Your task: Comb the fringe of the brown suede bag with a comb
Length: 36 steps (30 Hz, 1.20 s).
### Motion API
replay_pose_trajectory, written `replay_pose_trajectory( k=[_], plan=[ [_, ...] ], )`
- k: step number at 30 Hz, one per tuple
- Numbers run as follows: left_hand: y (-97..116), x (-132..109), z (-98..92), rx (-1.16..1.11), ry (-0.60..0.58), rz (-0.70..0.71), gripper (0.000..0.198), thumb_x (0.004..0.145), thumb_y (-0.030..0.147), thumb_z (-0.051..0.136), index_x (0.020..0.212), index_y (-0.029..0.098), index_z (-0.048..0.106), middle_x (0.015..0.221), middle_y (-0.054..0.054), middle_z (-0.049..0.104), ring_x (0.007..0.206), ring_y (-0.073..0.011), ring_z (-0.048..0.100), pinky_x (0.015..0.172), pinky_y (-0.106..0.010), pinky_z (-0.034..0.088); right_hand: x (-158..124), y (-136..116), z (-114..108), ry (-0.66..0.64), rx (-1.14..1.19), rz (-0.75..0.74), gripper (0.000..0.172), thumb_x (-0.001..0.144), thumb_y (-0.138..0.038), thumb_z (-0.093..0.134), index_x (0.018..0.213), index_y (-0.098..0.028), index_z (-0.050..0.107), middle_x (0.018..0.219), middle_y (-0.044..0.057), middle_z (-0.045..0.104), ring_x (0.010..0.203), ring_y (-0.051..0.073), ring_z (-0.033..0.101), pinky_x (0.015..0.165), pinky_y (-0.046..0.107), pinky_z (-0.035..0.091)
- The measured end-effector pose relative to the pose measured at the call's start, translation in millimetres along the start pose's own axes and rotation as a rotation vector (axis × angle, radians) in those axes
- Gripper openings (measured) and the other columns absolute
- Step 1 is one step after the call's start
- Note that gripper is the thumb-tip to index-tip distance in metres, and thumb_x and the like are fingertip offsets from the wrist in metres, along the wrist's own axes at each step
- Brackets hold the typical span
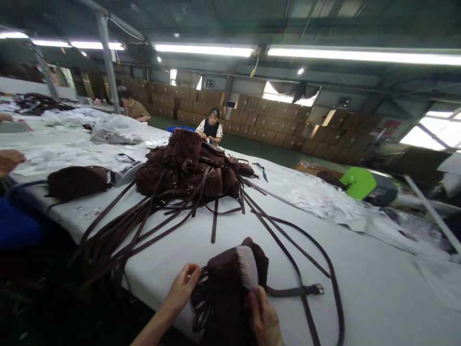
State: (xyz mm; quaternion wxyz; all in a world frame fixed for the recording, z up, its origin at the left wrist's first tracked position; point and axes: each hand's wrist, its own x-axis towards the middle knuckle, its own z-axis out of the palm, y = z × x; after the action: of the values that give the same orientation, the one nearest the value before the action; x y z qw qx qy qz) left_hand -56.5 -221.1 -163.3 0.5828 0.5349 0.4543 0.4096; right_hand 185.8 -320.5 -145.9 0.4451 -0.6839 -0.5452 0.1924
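A dark brown fringed bag [225,307] lies at the near edge of the table, just in front of me. My right hand [264,315] is closed around the handle of a pale comb [247,267], whose teeth rest against the bag's fringe. At the bag's left side, my left hand [185,283] is closed in a pinch at the loose fringe strands [201,293]. A brown strap with a metal buckle [319,289] runs out to the right of the bag. The bag's lower part is cut off by the frame's bottom.
A heap of brown bags [187,168] stands mid-table, with long straps [140,240] trailing over the left edge. One bag [77,182] lies apart at left, near another person's hand [10,161]. White pieces [317,197] cover the right side. Two people sit beyond.
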Motion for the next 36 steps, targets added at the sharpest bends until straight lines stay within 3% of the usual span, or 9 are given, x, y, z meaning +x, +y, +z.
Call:
replay_pose_trajectory(
  k=[8,13,16,18,21,25,29,32,36],
  plan=[
    [28,3,27.2,0.184,-0.02,0.125,0.037,0.082,0.05,0.062,0.1,0.019,0.05,0.094,-0.004,0.061,0.082,-0.0205,0.06,0.078,-0.033,0.045,1,-10,1,0.012,-0.055,-0.051,0.052,0.097,-0.064,0.028,0.096,-0.02,0.055,0.066,0.004,0.066,0.058,0.022,0.066,0.055,0.029,0.052],
    [12,-4,34.8,0.154,-0.001,0.118,0.034,0.084,0.041,0.059,0.105,0.022,0.04,0.082,0.001,0.063,0.073,-0.019,0.059,0.069,-0.031,0.044,27,-22,6,-0.034,-0.119,-0.121,0.049,0.099,-0.058,0.027,0.095,-0.019,0.056,0.065,0.003,0.062,0.055,0.021,0.063,0.056,0.03,0.049],
    [-4,-2,26.9,0.058,0.058,0.014,0.034,0.083,0.046,0.056,0.101,0.022,0.039,0.071,0.003,0.06,0.064,-0.0182,0.056,0.059,-0.028,0.042,46,-26,15,-0.052,-0.146,-0.177,0.05,0.1,-0.056,0.026,0.094,-0.018,0.058,0.068,0.005,0.064,0.06,0.022,0.064,0.062,0.031,0.05],
    [-8,-2,15.9,0.049,0.025,-0.042,0.032,0.082,0.047,0.055,0.099,0.021,0.044,0.08,-0.001,0.064,0.072,-0.0207,0.061,0.059,-0.029,0.045,54,-27,21,-0.066,-0.156,-0.218,0.051,0.101,-0.055,0.025,0.095,-0.017,0.06,0.076,0.008,0.067,0.067,0.022,0.066,0.066,0.032,0.052],
    [-1,-9,-2.5,0.255,-0.038,0.006,0.025,0.085,0.039,0.05,0.099,0.021,0.057,0.1,-0.007,0.07,0.095,-0.0252,0.065,0.079,-0.034,0.048,56,-24,30,-0.076,-0.162,-0.269,0.055,0.102,-0.055,0.023,0.099,-0.017,0.062,0.088,0.011,0.07,0.079,0.023,0.068,0.073,0.033,0.053],
    [8,-20,-10.7,0.483,-0.005,0.081,0.027,0.088,0.034,0.044,0.105,0.024,0.062,0.102,-0.007,0.072,0.099,-0.0269,0.065,0.088,-0.038,0.043,49,-23,34,-0.058,-0.177,-0.285,0.054,0.102,-0.053,0.025,0.098,-0.016,0.064,0.094,0.014,0.07,0.086,0.025,0.067,0.077,0.036,0.054],
    [-3,-20,3.8,0.351,-0.067,0.014,0.036,0.088,0.049,0.045,0.1,0.019,0.061,0.081,-0.006,0.07,0.076,-0.0239,0.065,0.07,-0.034,0.047,45,-26,31,-0.033,-0.191,-0.279,0.051,0.103,-0.048,0.026,0.095,-0.015,0.064,0.093,0.014,0.068,0.083,0.025,0.066,0.076,0.038,0.054],
    [-12,-15,17.8,0.29,-0.142,-0.079,0.051,0.083,0.064,0.047,0.092,0.015,0.06,0.059,-0.001,0.059,0.054,-0.0198,0.055,0.053,-0.03,0.039,43,-29,29,-0.021,-0.18,-0.281,0.05,0.103,-0.047,0.026,0.098,-0.015,0.064,0.092,0.013,0.069,0.083,0.024,0.067,0.077,0.036,0.055],
    [-13,-5,30.7,0.251,-0.149,-0.019,0.051,0.077,0.058,0.062,0.1,0.012,0.063,0.092,-0.011,0.072,0.086,-0.0268,0.066,0.074,-0.035,0.05,41,-32,29,-0.009,-0.162,-0.283,0.051,0.103,-0.047,0.026,0.098,-0.015,0.065,0.091,0.012,0.071,0.083,0.023,0.068,0.078,0.034,0.056]
  ],
)
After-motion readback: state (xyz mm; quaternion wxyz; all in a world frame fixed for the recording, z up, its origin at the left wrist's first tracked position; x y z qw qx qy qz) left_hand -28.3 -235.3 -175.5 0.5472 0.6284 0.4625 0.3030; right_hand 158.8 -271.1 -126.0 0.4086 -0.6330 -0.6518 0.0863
